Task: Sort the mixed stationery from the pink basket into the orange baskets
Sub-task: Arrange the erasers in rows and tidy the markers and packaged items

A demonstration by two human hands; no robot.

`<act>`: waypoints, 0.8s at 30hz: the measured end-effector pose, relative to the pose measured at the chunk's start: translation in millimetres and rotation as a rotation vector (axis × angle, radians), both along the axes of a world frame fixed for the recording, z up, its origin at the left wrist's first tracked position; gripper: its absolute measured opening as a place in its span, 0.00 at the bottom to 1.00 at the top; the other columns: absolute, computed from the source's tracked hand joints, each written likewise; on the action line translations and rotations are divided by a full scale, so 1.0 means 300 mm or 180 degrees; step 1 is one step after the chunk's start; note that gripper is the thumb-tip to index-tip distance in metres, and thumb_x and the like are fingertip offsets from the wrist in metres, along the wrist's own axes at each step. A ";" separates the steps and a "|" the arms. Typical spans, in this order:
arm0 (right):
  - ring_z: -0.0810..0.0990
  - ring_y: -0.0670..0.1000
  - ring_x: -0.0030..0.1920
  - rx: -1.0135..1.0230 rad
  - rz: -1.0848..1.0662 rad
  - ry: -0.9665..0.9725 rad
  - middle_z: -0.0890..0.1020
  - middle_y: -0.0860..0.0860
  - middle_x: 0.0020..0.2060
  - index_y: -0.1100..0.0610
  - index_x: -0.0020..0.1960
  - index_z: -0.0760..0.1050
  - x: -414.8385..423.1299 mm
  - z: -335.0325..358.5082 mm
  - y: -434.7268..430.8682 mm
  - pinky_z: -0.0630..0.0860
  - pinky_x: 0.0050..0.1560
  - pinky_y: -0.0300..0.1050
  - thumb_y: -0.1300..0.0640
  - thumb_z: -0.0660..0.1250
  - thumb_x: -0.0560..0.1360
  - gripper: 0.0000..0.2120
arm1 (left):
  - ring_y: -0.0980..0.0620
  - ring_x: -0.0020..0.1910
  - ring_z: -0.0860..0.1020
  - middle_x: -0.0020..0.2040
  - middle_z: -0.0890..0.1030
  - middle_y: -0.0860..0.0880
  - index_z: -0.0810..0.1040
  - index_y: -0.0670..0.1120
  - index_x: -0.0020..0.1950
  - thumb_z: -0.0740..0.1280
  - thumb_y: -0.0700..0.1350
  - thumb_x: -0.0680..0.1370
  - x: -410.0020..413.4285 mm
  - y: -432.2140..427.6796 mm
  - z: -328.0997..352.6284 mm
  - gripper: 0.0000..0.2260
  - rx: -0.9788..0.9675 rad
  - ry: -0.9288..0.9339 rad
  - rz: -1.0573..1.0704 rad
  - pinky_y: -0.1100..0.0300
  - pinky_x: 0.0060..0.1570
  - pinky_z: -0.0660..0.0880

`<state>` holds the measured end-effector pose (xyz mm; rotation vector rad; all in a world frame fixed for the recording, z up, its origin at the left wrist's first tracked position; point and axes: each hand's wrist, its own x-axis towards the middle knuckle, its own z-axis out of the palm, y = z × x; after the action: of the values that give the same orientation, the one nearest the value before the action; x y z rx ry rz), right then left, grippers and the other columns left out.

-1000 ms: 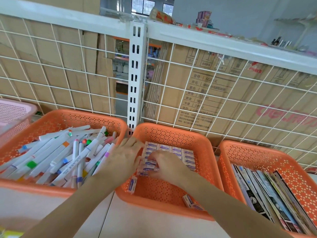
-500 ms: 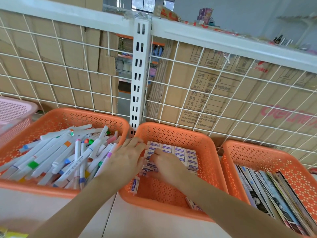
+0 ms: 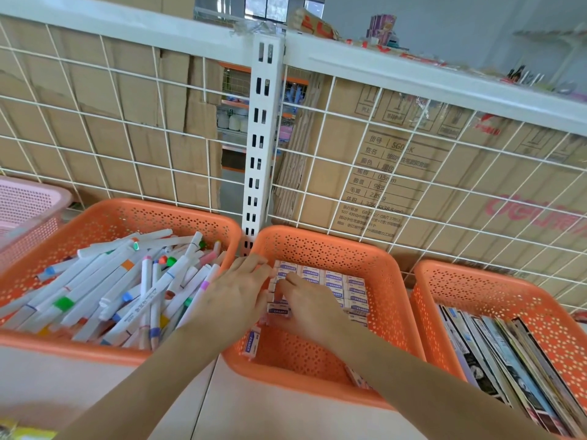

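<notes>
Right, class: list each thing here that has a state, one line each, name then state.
left orange basket, heaped with markers
middle orange basket, part filled with rowed erasers
right orange basket, holds leaning booklets
pink basket, corner visible, contents hidden
left hand, fingers straight, touching erasers
right hand, on erasers, grip hidden
loose eraser, apart from rows

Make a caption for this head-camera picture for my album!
Left hand and right hand arrange erasers in the middle orange basket, between markers and booklets.
</notes>
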<state>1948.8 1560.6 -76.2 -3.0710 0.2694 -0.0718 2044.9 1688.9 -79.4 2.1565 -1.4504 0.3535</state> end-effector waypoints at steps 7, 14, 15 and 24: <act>0.76 0.58 0.52 0.0377 -0.0150 -0.0016 0.73 0.56 0.53 0.60 0.57 0.68 0.002 -0.020 -0.005 0.72 0.45 0.52 0.52 0.65 0.76 0.16 | 0.48 0.51 0.80 0.53 0.80 0.48 0.81 0.46 0.51 0.75 0.37 0.65 -0.003 0.001 0.005 0.15 -0.0024 0.0068 -0.0012 0.53 0.50 0.77; 0.76 0.55 0.53 0.0315 0.0200 -0.0194 0.74 0.52 0.55 0.57 0.59 0.72 -0.005 0.006 0.000 0.69 0.40 0.48 0.50 0.65 0.75 0.17 | 0.49 0.49 0.81 0.51 0.80 0.50 0.81 0.46 0.48 0.76 0.36 0.63 -0.005 0.001 0.013 0.16 -0.0030 0.0002 0.0008 0.49 0.51 0.77; 0.77 0.55 0.54 0.0339 0.0399 -0.0082 0.76 0.52 0.56 0.57 0.59 0.74 -0.002 0.010 0.003 0.72 0.42 0.49 0.50 0.65 0.75 0.16 | 0.49 0.49 0.81 0.51 0.80 0.50 0.81 0.46 0.48 0.76 0.36 0.63 -0.005 0.001 0.014 0.16 -0.0025 -0.0014 0.0019 0.48 0.51 0.77; 0.78 0.59 0.52 -0.0046 0.1040 0.0917 0.81 0.58 0.52 0.58 0.55 0.78 0.042 0.005 0.048 0.74 0.47 0.50 0.55 0.65 0.76 0.10 | 0.46 0.50 0.81 0.51 0.81 0.48 0.81 0.45 0.48 0.75 0.35 0.64 -0.007 0.000 0.021 0.14 -0.0002 0.0125 0.0065 0.46 0.51 0.77</act>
<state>1961.5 1575.0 -74.7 -3.0847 -0.2246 0.3854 2042.7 1689.0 -73.0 2.1671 -1.4074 0.3172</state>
